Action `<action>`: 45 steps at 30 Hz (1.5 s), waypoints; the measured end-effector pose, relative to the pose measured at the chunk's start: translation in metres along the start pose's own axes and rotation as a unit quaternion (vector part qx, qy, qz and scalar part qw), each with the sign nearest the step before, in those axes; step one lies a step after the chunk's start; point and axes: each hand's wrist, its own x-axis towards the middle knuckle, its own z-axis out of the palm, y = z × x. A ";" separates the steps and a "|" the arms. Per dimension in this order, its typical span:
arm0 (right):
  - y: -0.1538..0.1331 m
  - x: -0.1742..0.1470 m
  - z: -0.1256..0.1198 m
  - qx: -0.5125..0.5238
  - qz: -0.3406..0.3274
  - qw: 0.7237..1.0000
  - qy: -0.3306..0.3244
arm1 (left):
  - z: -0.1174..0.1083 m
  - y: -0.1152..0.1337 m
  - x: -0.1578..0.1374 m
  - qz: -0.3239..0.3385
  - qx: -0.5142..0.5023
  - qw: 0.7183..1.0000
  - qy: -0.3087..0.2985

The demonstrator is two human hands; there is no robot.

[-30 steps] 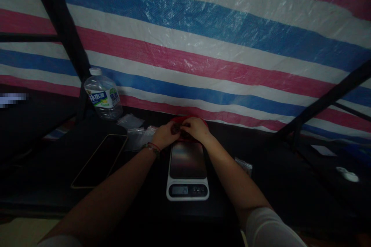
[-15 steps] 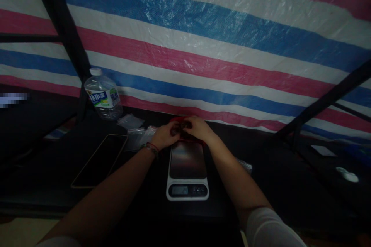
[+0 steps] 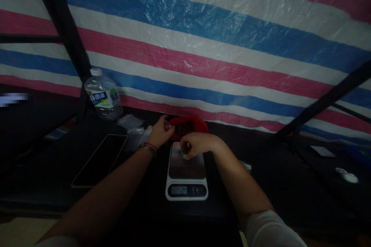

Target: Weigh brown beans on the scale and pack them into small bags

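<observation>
Right hand (image 3: 199, 143): low over the metal plate of the white scale (image 3: 187, 195), palm side down. Fingers curled in toward the thumb, gap nearly closed, a dark brown clump (image 3: 188, 148) pinched between them. Cannot tell whether the fingertips or the clump touch the plate.

Left hand (image 3: 160, 132): beyond and to the left of the right hand, at the near-left rim of the red bowl (image 3: 200, 124). Thumb and fingers part-curled, with a small gap between them; something dark shows there, but cannot tell whether it is gripped.

The bowl lies just to the right of the left hand and just beyond the right one; dark brown pieces (image 3: 184, 127) fill its middle. The scale lies under the right hand and extends toward the wearer; its display (image 3: 179, 190) is lit, digits too faint to read surely.

Left of the left hand, near: clear plastic bags (image 3: 138, 139), flat. Farther left and nearer the wearer: a phone (image 3: 100, 160), screen dark. Left of the left hand and beyond the bags: a clear bottle (image 3: 104, 98), upright, white cap. A bracelet (image 3: 150, 147) circles the left wrist.
</observation>
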 end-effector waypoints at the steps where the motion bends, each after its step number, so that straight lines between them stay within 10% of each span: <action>1: 0.000 -0.001 -0.001 -0.010 0.000 1.000 -0.007 | 0.000 0.000 -0.001 0.009 -0.001 1.000 0.006; 9: 0.007 0.011 -0.009 0.063 -0.092 0.945 0.309 | 0.002 0.009 -0.007 0.202 0.040 0.978 0.025; 19: 0.014 0.040 0.015 0.090 -0.016 0.956 0.279 | 0.002 0.025 -0.012 0.309 0.085 0.946 -0.041; 45: 0.015 0.023 -0.003 0.048 -0.010 0.934 0.353 | -0.004 0.029 -0.007 0.172 0.085 0.980 -0.044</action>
